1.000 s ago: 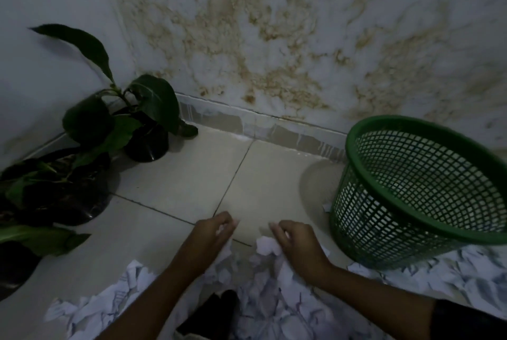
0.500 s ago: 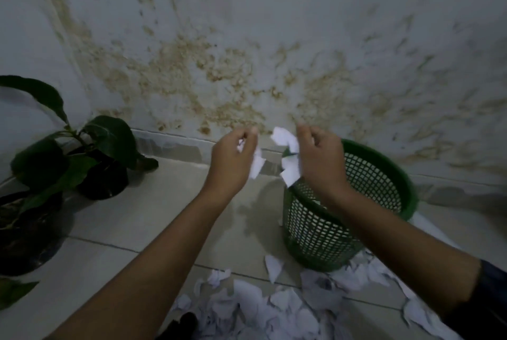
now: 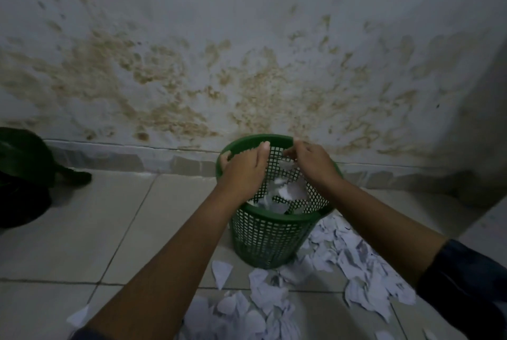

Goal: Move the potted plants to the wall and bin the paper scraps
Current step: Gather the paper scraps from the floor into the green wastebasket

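Note:
A green mesh bin point(image 3: 270, 238) stands on the tiled floor close to the stained wall point(image 3: 247, 51). Both my hands hover over its mouth. My left hand point(image 3: 242, 171) has its fingers spread and holds nothing. The fingers of my right hand point(image 3: 311, 161) hang loosely curled, and a white scrap point(image 3: 286, 166) drops just below their tips. More paper scraps point(image 3: 285, 193) lie inside the bin. Many paper scraps point(image 3: 356, 265) litter the floor in front of and to the right of the bin. A dark potted plant point(image 3: 23, 172) sits at the left edge by the wall, partly cut off.
A tiled skirting point(image 3: 123, 156) runs along the wall's foot. Bare floor tiles point(image 3: 90, 230) lie between the plant and the bin. A grey wall corner point(image 3: 485, 169) juts out at the right. My dark sleeve point(image 3: 466, 284) shows at the lower right.
My hands moved from in front of the bin to over its mouth and let go of the scraps they held. The view swung right, so the plants slid to the left edge.

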`<move>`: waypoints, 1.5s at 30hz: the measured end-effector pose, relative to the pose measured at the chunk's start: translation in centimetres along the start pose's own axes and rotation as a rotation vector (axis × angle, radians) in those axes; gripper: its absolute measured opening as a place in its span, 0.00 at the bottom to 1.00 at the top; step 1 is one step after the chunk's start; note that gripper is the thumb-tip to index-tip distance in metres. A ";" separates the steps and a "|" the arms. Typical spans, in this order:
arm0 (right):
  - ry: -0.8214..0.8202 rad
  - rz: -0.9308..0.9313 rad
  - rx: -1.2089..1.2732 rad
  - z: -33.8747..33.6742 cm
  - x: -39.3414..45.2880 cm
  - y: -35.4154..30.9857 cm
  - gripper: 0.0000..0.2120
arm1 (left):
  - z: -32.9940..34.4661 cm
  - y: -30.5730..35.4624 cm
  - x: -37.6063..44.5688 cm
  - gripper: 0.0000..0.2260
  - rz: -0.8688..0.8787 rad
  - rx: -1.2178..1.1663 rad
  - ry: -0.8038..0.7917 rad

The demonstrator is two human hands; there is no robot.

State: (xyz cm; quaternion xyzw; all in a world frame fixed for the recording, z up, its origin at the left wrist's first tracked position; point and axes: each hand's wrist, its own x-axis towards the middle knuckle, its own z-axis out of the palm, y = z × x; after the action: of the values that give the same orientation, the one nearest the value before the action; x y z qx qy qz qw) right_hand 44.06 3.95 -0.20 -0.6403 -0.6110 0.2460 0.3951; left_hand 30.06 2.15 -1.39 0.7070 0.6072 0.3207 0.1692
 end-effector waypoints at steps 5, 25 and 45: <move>0.033 0.086 -0.269 -2.8 0.8 1.7 0.20 | -0.4 -1.8 -0.4 0.21 -0.139 0.032 0.028; -0.172 -0.055 0.215 5.1 1.1 -7.3 0.16 | -13.9 -11.0 -2.3 0.18 -0.363 -0.344 0.431; -0.302 -0.327 -0.026 14.2 0.3 -7.2 0.31 | -14.0 -13.4 -3.6 0.34 -0.211 -0.001 0.297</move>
State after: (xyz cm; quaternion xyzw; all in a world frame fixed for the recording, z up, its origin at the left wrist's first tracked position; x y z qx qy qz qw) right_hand 28.59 6.75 -2.39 -0.4936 -0.7620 0.2642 0.3254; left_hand 10.57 -0.67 -0.43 0.5841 0.6962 0.4024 0.1107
